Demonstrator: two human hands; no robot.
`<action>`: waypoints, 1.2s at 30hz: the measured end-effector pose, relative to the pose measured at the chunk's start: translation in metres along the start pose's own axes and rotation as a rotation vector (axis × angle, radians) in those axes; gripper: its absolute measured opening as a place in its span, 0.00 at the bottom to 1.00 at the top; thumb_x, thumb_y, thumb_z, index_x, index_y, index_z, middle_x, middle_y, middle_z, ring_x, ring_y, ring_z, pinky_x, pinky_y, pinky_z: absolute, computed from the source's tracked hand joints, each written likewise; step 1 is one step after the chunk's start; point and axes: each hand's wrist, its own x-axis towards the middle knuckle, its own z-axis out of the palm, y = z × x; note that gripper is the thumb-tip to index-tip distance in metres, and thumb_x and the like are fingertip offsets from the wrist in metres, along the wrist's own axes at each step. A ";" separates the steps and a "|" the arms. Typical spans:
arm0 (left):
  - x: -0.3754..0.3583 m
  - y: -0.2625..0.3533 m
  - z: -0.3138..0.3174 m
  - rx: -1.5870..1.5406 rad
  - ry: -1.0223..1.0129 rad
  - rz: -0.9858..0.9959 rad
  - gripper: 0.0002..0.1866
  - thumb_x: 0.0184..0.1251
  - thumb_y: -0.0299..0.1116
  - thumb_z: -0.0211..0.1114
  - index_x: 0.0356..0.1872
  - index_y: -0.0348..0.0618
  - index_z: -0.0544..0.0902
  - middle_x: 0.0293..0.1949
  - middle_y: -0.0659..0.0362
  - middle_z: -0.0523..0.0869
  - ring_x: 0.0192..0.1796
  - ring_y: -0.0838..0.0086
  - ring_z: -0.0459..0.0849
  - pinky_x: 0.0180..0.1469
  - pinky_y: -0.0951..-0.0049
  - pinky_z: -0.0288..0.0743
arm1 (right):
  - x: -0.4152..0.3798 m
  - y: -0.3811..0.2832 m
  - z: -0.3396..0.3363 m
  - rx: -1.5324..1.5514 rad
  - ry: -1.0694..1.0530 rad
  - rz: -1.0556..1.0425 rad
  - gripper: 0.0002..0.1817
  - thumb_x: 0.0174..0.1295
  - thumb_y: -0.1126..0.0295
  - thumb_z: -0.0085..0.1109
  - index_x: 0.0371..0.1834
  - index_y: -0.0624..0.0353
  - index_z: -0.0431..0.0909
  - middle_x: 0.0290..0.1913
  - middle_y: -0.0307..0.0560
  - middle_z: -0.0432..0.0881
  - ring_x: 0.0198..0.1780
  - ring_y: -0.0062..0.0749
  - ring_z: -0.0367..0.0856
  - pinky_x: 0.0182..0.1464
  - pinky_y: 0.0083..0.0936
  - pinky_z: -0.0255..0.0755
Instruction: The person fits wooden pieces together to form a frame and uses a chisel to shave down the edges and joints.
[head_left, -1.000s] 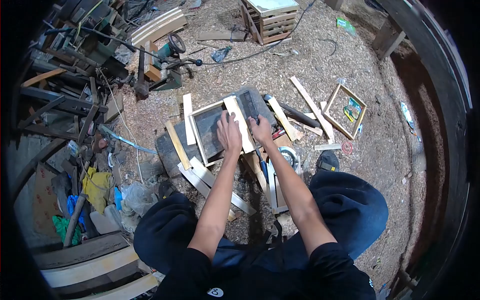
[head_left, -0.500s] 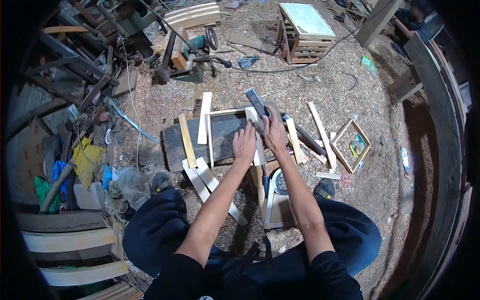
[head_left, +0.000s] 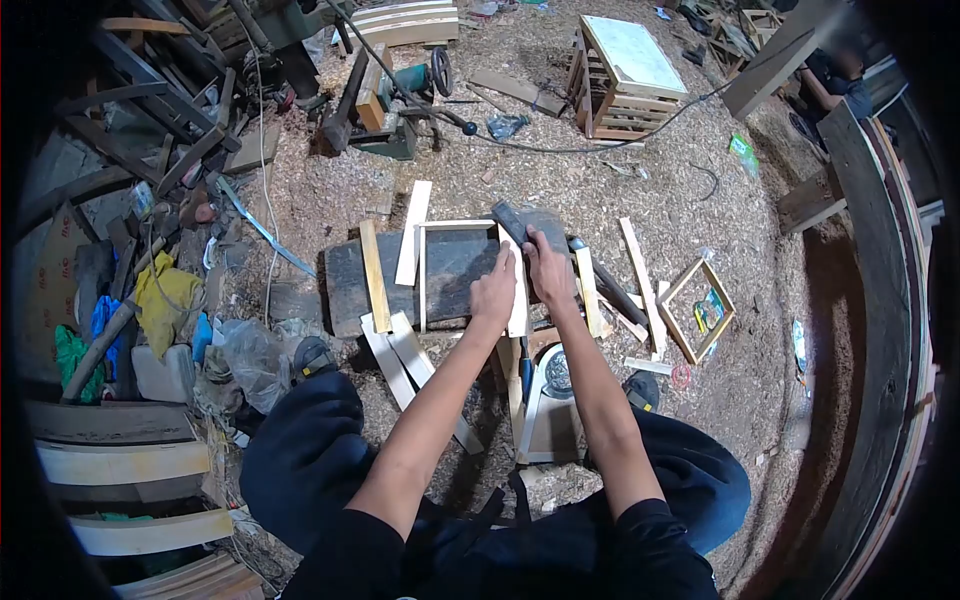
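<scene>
On a dark, worn wooden block (head_left: 350, 285) lies a light wooden frame (head_left: 422, 280). A pale wooden board (head_left: 518, 312) stands along the frame's right side. My left hand (head_left: 494, 292) is closed on this board, with fingers along its left edge. My right hand (head_left: 550, 270) is closed on a dark, flat, rectangular bar (head_left: 510, 222) which lies slanted across the board's far end. I cannot make out the bar's exact kind. Beside the right hand, a hammer-like tool with a dark handle (head_left: 618, 295) lies among loose wood strips.
A small wooden frame (head_left: 690, 345) lies on the shavings at right. Loose pale strips (head_left: 388, 362) lie near my left foot. A round tin (head_left: 557, 372) sits between my legs. Farther off stand a slatted crate (head_left: 630, 85) and a green machine (head_left: 405, 85). Another person (head_left: 840, 80) is at upper right.
The dark bar has tilted flatter toward the board's far end, and my right hand has shifted slightly down with it. My left hand has moved slightly right along the board. The view has shifted a little.
</scene>
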 end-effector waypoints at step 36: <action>0.003 0.001 0.003 -0.009 0.057 0.015 0.23 0.66 0.30 0.59 0.61 0.41 0.69 0.74 0.60 0.62 0.38 0.49 0.87 0.41 0.48 0.81 | 0.004 0.014 0.012 -0.111 -0.051 0.041 0.19 0.73 0.49 0.43 0.65 0.31 0.66 0.28 0.67 0.81 0.31 0.67 0.81 0.29 0.56 0.69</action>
